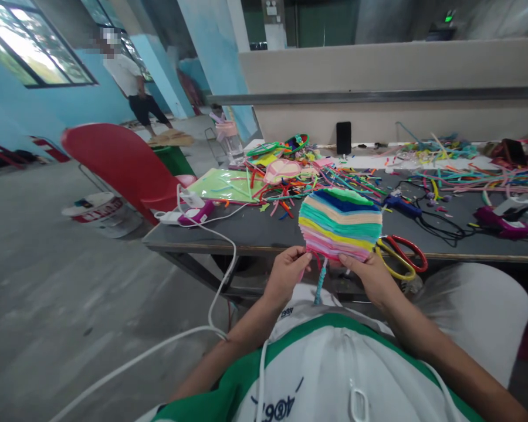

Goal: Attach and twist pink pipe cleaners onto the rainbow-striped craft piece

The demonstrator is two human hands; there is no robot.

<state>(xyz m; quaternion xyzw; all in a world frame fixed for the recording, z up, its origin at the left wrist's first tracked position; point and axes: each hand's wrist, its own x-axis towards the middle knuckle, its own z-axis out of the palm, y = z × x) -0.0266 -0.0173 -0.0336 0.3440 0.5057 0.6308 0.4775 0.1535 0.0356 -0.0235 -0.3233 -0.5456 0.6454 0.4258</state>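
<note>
A striped panel of fuzzy pipe cleaners (341, 223), in green, blue, peach, yellow and pink rows, is held up before me at the table's front edge. My left hand (287, 271) is closed in a pinch at its lower left corner, where a red pipe cleaner (317, 261) hangs beside the fingertips. On the lower right edge, the thumb of my right hand (369, 274) presses the front while the other fingers are hidden behind. Below the panel hangs a stem wrapped in teal (320, 284). Scissors with red and yellow handles (400, 258) lie just right of my right hand.
Loose pipe cleaners (286, 190) litter the dark table (264, 231). A blue glue gun (402, 205) with its cord, a phone (344, 138) and a water bottle (231, 140) are there too. A white cable (222, 287) crosses my left forearm. Left stands a red chair (114, 164); a person is beyond.
</note>
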